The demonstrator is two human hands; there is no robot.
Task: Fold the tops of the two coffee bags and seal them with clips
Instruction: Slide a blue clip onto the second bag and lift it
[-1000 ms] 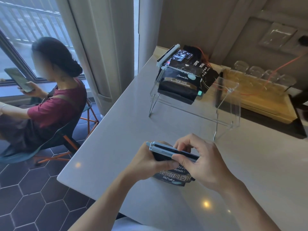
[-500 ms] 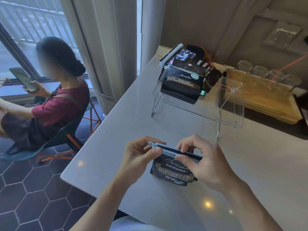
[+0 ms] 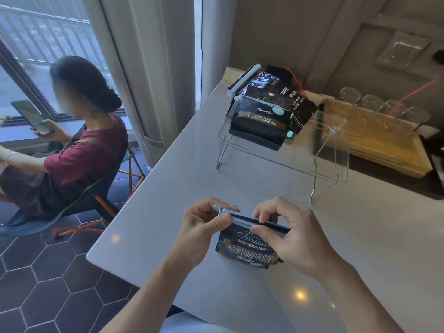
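A black coffee bag (image 3: 242, 251) stands on the grey table (image 3: 182, 164) near its front edge, its top folded over. A pale blue bar clip (image 3: 240, 218) runs along that fold. My left hand (image 3: 201, 234) pinches the clip's left end between thumb and fingers. My right hand (image 3: 293, 236) grips the clip's right part and the bag's top, hiding that end. A second black coffee bag (image 3: 257, 121) with a pale blue clip (image 3: 243, 80) on it leans in the clear acrylic rack (image 3: 331, 150) further back.
More dark packets fill the rack's back. A wooden tray (image 3: 384, 145) with several upturned glasses sits at the back right. A person on a folding chair (image 3: 79, 150) holds a phone left of the table, beyond its edge.
The bag has been tipped upright so its front label shows. My left hand has shifted from covering the clip to pinching its left end. The view has moved slightly.
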